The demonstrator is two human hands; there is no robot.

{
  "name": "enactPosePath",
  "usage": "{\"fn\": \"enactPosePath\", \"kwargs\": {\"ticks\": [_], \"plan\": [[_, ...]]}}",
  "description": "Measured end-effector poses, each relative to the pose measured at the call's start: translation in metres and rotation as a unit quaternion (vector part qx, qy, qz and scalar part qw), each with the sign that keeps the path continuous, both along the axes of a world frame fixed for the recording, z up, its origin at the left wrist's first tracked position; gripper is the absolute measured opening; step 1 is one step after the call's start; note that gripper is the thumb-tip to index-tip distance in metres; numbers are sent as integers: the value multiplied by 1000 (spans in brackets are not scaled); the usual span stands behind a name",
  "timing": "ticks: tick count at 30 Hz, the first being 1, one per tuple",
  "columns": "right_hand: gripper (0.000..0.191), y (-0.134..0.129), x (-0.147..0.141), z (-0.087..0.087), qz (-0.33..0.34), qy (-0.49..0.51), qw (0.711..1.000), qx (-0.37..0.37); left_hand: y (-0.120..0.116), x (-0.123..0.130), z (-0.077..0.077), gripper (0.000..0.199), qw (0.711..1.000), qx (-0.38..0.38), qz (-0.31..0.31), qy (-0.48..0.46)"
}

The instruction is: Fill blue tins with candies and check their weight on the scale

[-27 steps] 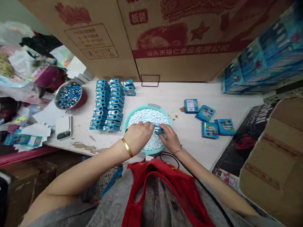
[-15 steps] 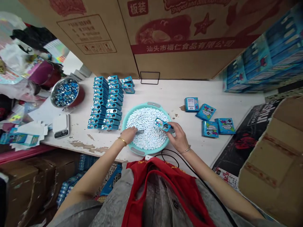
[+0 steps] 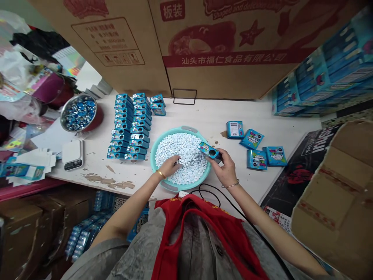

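A round turquoise basin full of small white candies stands in front of me. Over its left part, my left hand is closed on a small metal scoop, now mostly hidden by the fingers and a raised heap of candies. My right hand grips a small blue candy box above the basin's right side. The box lies tilted, its top with a dark round hole facing up. The heap of candies is just left of this box.
Two rows of blue boxes stand left of the basin, beside a metal bowl of shiny blue pieces and a white scale. Several blue boxes lie at right. A large carton walls off the back. A black cable runs nearby.
My left hand has moved right with the scoop, which was bare metal before and now sits under candies. My right hand has shifted the box slightly to the right.
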State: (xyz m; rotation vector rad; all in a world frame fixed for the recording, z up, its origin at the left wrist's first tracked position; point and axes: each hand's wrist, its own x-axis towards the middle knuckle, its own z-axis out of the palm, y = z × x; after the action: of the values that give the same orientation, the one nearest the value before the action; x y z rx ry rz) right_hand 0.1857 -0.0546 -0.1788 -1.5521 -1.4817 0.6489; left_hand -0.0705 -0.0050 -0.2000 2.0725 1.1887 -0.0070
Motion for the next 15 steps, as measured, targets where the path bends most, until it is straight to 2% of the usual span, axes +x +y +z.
{"fn": "enactPosePath", "kwargs": {"ticks": [4, 7, 11, 15], "plan": [[33, 1, 0, 0, 25, -24, 999, 18, 7, -11, 52, 26, 999, 15, -10, -45], [33, 1, -6, -1, 64, -40, 997, 29, 15, -10, 95, 24, 997, 45, -51, -46], [36, 1, -21, -1, 109, -50, 992, 44, 22, 10, 140, 24, 986, 81, -127, 73], [37, 0, -31, 0, 135, -49, 988, 57, 15, 42, 173, 44, 952, 118, -162, 231]]}}
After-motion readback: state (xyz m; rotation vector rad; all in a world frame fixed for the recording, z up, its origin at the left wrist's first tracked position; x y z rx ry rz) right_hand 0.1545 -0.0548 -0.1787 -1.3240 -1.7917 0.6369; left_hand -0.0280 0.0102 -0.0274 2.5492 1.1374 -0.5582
